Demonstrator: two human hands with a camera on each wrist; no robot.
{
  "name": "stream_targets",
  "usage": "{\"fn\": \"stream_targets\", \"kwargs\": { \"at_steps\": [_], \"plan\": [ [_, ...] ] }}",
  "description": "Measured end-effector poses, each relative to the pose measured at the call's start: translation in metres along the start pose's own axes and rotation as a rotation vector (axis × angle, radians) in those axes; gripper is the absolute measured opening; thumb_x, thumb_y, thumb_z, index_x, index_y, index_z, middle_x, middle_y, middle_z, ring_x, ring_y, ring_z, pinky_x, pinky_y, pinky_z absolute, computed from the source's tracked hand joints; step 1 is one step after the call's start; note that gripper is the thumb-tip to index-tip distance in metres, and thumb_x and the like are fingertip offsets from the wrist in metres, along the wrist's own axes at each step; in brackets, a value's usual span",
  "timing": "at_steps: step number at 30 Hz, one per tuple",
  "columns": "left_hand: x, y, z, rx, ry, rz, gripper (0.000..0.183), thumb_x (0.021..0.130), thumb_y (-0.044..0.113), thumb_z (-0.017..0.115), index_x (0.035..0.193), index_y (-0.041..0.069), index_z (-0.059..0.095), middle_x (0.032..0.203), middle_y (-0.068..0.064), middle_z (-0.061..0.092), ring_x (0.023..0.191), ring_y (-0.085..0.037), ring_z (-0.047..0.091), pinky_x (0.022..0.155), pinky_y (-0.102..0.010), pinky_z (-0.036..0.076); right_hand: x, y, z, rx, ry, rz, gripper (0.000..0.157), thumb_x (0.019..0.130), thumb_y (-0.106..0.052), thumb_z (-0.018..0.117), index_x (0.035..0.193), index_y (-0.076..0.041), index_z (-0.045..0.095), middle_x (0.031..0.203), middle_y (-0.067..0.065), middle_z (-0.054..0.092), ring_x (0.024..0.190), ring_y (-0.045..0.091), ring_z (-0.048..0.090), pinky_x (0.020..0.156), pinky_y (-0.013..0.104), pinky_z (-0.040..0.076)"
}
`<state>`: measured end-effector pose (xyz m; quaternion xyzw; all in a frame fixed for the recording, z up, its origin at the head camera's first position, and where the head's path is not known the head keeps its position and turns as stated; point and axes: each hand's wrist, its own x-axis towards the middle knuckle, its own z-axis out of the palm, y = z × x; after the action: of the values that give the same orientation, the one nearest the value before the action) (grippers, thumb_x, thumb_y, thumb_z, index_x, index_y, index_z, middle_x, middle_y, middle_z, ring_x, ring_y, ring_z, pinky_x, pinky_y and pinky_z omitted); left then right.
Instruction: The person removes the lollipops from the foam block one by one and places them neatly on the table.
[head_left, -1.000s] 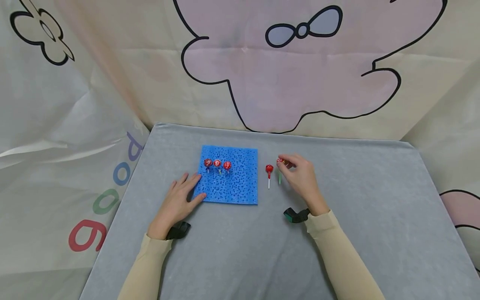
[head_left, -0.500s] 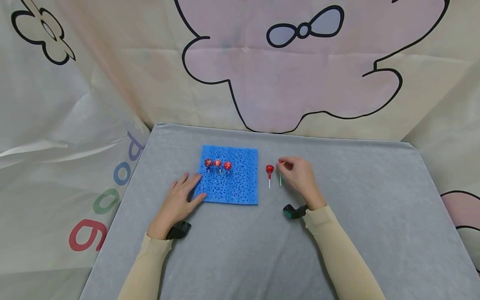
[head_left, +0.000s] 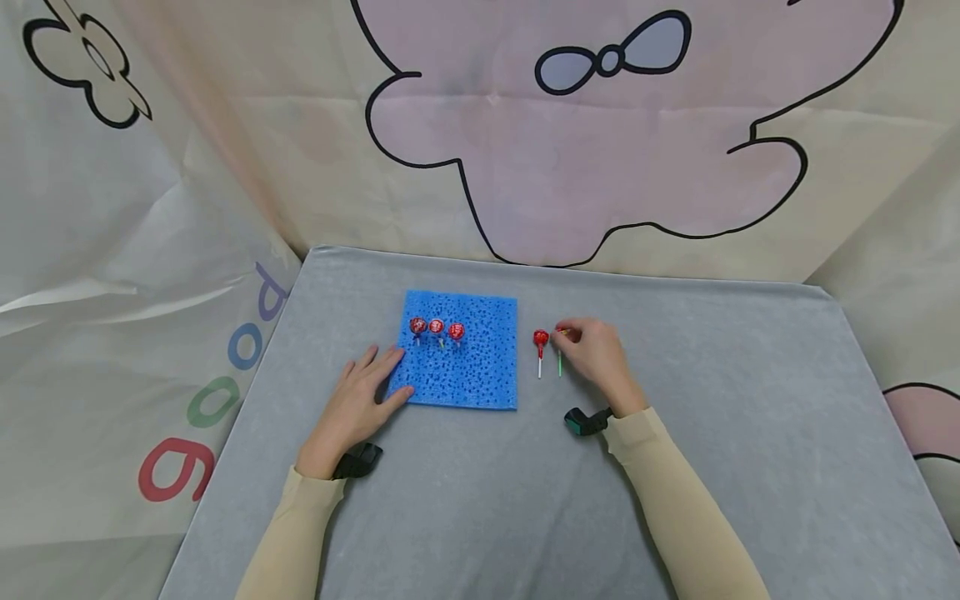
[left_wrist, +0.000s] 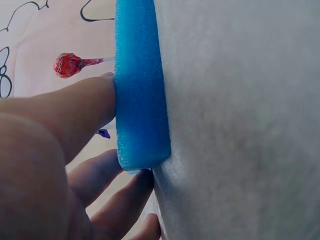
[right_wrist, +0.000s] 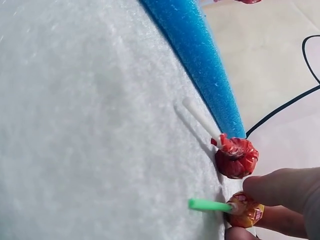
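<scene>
My left hand [head_left: 358,410] lies at the left side of a blue foam block [head_left: 480,375], its thumb and fingers spread and touching the block's near-left corner. In the left wrist view the thumb rests against the foam's top edge. With my right hand [head_left: 600,358] I pinch the yellow-orange wrapped head of a lollipop [right_wrist: 252,216] with a green stick; the head view hides most of that head behind the fingers. Just left of it lies a red-wrapped lollipop [head_left: 541,337] with a white stick. Three red-wrapped lollipops [head_left: 437,327] stand in a row in the foam.
A grey cloth [head_left: 465,492] covers the table. Behind it hangs a printed curtain [head_left: 585,167], and another sheet [head_left: 112,333] with coloured letters is at the left. Black wrist cameras [head_left: 358,460] sit on both wrists.
My right hand has moved slightly nearer and down, and its fingers now cover more of the green-stick lollipop's head. The left hand and the foam block keep their places.
</scene>
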<state>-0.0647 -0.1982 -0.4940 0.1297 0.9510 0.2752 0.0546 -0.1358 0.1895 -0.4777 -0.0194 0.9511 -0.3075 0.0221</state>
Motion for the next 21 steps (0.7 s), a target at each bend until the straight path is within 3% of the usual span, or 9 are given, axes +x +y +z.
{"fn": "stream_targets", "kwargs": {
  "at_steps": [21],
  "plan": [
    [-0.0007,0.0004,-0.0014,0.002,-0.005,0.000,0.073,0.100,0.043,0.069,0.161,0.011,0.042,0.165,-0.015,0.041,0.158,-0.042,0.024,0.124,-0.071,0.015,0.0006,0.0008,0.0018,-0.002,0.007,0.002,0.029,0.099,-0.027,0.069,0.118,-0.006,0.078,0.100,0.013,0.076,0.084,0.027,0.062,0.073,0.037,0.051]
  ]
}}
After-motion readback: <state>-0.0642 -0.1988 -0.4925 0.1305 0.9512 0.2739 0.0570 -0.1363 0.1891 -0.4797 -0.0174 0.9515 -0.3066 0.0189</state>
